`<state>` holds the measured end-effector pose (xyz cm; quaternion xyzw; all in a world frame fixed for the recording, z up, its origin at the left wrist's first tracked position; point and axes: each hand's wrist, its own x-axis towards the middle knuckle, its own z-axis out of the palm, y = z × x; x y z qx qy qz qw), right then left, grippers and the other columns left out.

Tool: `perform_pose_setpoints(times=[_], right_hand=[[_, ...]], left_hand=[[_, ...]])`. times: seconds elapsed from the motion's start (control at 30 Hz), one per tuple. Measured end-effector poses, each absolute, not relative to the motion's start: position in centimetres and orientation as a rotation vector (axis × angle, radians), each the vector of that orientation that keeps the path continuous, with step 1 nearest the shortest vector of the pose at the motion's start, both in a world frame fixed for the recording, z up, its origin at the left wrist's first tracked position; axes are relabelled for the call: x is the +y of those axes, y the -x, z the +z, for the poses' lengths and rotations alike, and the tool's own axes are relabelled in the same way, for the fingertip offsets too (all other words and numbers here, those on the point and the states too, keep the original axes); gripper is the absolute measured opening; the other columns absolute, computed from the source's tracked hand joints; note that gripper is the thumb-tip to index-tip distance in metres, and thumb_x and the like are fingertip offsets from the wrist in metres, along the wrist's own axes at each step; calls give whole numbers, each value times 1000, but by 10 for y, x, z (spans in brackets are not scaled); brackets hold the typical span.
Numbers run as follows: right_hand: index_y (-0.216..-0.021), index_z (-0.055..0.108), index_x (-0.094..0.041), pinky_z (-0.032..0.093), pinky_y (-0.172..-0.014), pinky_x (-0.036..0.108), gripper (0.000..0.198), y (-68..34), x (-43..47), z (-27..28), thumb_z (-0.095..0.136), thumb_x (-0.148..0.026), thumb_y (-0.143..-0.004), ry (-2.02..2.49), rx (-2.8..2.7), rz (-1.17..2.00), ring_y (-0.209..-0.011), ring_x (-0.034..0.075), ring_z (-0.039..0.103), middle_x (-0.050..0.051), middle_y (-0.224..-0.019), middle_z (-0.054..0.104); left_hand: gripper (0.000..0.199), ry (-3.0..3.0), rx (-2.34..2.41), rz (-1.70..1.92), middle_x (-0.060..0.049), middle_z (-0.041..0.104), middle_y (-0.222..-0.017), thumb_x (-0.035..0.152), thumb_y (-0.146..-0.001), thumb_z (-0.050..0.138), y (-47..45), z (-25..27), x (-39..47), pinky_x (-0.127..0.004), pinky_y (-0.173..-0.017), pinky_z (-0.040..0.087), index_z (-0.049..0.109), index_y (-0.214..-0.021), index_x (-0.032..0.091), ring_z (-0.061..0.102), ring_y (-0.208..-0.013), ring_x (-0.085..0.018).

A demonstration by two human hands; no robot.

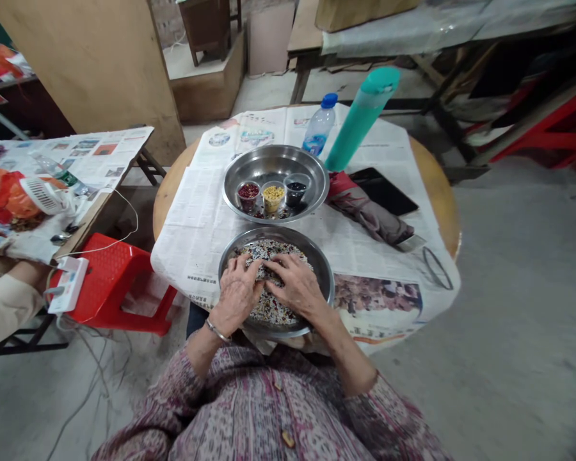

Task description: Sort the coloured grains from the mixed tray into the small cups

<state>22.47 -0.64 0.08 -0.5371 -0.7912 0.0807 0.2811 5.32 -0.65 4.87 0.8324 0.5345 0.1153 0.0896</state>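
A steel basin (329, 282) sits close to my body, holding mixed grains (273, 310) of white, black, yellow and dark red. My left hand (237, 285) rests over the left part of the grains, fingers bent and apart, a bracelet on its wrist. From the right, my right hand (295, 282) reaches over the same grains with its fingers apart. Both sets of fingertips nearly meet mid-basin; any grains under them are hidden. Behind stands a larger steel basin (235, 169) with three clear cups: red beans (248, 194), yellow kernels (273, 195) and black beans (296, 191).
Newspaper (182, 211) covers the round table. A blue-capped bottle (320, 125), a teal bottle (362, 118), a folded umbrella (369, 211) and a dark tablet-like object (384, 191) lie or stand beyond. At left are a red stool (110, 282), a power strip (70, 285) and another person's sleeve (9, 307).
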Motion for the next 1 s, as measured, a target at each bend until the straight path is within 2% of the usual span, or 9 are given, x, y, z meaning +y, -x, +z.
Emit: perform_pose_setpoints(times=[0.1,0.2,0.3,0.4,0.47,0.6,0.67,0.83,1.0], right_hand=[[-113,69,-18,50,-91,40,28,-224,-7,1,64,-25,-86,1418,-2207,281,-105,27,57,11,-107,65],[-102,70,-19,51,-85,34,19,-226,-6,-2,54,-20,-93,1454,-2170,339,-95,23,60,8,-94,66],[-105,69,-20,50,-84,31,28,-229,-6,-5,46,-11,-93,1529,-2051,330,-92,20,62,7,-95,67],[-107,70,-18,49,-87,32,34,-230,-7,-4,45,-5,-88,1650,-1929,209,-98,22,60,8,-100,70],[-104,71,-18,48,-85,35,34,-230,-8,-1,47,-4,-85,1739,-1875,105,-101,25,57,9,-105,70],[-101,72,-18,47,-78,36,31,-231,-8,1,49,-7,-83,1825,-1803,-21,-101,28,55,11,-109,69],[-101,72,-19,46,-77,36,29,-231,-8,-2,48,-9,-85,1821,-1810,-24,-97,26,56,11,-104,70],[-97,69,-19,46,-78,32,23,-230,-7,-8,48,-14,-90,1796,-1831,130,-87,21,62,8,-94,72],[-98,68,-20,47,-85,30,22,-226,-6,-1,49,-13,-89,1645,-1944,204,-93,20,62,6,-94,70]], left_hand=[[45,-2458,1574,205,-10,49,-133,26,-87,68,-48,53,-13,-42,-100,48,51,-129,23,49,-120,-27],[34,-2376,1518,106,-8,52,-119,27,-87,69,-47,50,-15,-37,-94,51,55,-118,22,54,-110,-24],[15,-2318,1448,109,-5,56,-107,18,-94,57,-53,45,-14,-31,-92,50,58,-108,20,58,-99,-18],[22,-2325,1351,129,-4,58,-99,8,-96,43,-65,44,-13,-28,-89,50,61,-100,19,59,-93,-16],[26,-2375,1282,129,-4,58,-99,6,-96,39,-74,44,-10,-28,-89,51,62,-100,19,58,-94,-16],[14,-2541,1134,147,-7,57,-111,18,-96,52,-84,43,0,-35,-97,50,63,-104,19,53,-109,-22],[11,-2578,1101,152,-6,56,-110,21,-95,55,-85,39,8,-37,-100,48,64,-101,20,52,-109,-22],[25,-2491,1302,208,-5,57,-99,9,-96,41,-75,32,25,-30,-92,50,64,-99,20,54,-96,-18],[31,-2489,1512,262,-6,57,-109,5,-92,44,-64,34,27,-33,-96,47,62,-112,21,52,-103,-20]])
